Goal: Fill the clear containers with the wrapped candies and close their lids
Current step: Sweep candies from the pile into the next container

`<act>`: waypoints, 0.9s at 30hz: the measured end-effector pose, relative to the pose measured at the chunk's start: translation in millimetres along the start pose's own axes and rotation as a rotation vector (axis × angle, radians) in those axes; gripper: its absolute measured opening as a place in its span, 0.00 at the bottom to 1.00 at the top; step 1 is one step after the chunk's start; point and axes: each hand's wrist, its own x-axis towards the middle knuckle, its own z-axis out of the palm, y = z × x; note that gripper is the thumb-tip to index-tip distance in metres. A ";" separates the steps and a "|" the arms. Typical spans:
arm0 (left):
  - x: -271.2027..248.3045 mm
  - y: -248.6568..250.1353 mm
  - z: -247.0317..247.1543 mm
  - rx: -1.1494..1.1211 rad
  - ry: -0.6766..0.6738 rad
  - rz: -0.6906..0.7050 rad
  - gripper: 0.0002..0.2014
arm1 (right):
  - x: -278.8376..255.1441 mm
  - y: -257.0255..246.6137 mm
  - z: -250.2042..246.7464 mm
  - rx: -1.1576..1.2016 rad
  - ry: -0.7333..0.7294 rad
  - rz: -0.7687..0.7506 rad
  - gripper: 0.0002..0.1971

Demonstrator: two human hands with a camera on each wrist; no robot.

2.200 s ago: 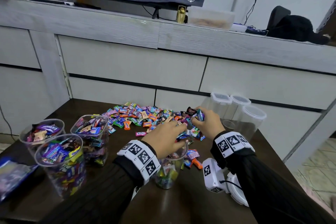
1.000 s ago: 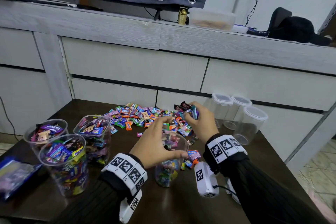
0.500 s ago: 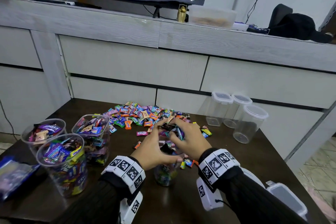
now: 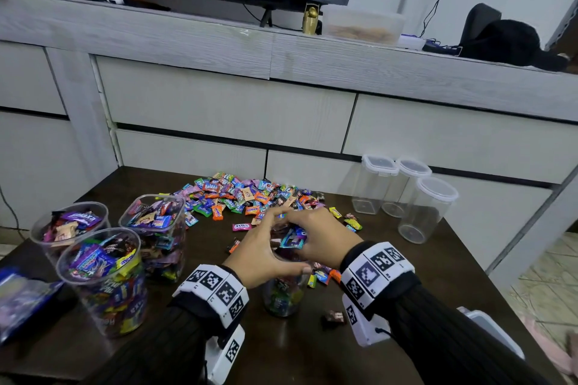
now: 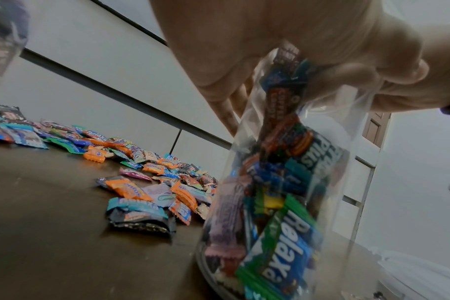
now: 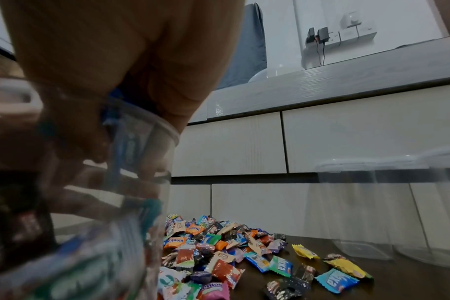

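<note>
A clear container (image 4: 283, 297), partly filled with wrapped candies, stands on the dark table near the front. My left hand (image 4: 266, 251) grips its rim, thumb on the near side. My right hand (image 4: 320, 237) holds a handful of candies (image 4: 292, 239) right over the mouth, some of them dipping inside. The left wrist view shows the container (image 5: 283, 192) packed with wrappers up its middle. In the right wrist view my right hand (image 6: 110, 60) sits over the rim (image 6: 154, 130). The loose candy pile (image 4: 247, 194) lies behind the hands.
Three filled open containers (image 4: 103, 275) stand at the left beside a candy bag (image 4: 22, 300). Three empty lidded containers (image 4: 428, 209) stand at the back right. A loose lid (image 4: 488, 331) lies by my right forearm, and a stray candy (image 4: 334, 317) in front of the container.
My right hand has carried a handful from the pile back to the container mouth and lowered it. My left hand has stayed on the container's rim.
</note>
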 end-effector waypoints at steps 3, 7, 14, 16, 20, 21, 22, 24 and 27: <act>0.3 0.1 -0.2 0.020 -0.007 -0.006 0.45 | 4.8 -1.6 -4.6 -0.023 -0.030 0.002 0.21; -0.4 -1.9 -1.9 0.004 -0.013 -0.009 0.49 | 9.7 -5.4 -10.8 -0.031 -0.113 -0.025 0.21; -4.3 -1.7 -3.5 -0.033 -0.024 0.038 0.52 | 6.3 -7.3 -16.0 0.201 -0.085 -0.024 0.17; -6.5 -3.2 -4.9 -0.090 -0.062 0.057 0.58 | -0.1 -5.7 -14.5 0.405 0.049 0.019 0.10; -12.2 -9.7 -9.8 -0.336 -0.028 0.021 0.64 | -22.9 18.6 -5.8 0.465 0.435 0.333 0.08; -13.5 -13.5 -12.6 -0.358 0.024 -0.013 0.60 | -32.2 28.5 -1.6 0.400 0.408 0.452 0.11; -14.8 -18.4 -16.0 -0.308 0.084 -0.049 0.52 | -42.4 38.1 5.1 0.333 0.300 0.570 0.17; -16.2 -36.2 -22.5 -0.017 0.189 -0.164 0.36 | -62.7 52.3 27.2 0.184 -0.059 0.738 0.35; -17.0 -66.0 -22.8 0.515 0.063 -0.426 0.36 | -80.7 53.8 64.7 0.165 -0.377 0.882 0.52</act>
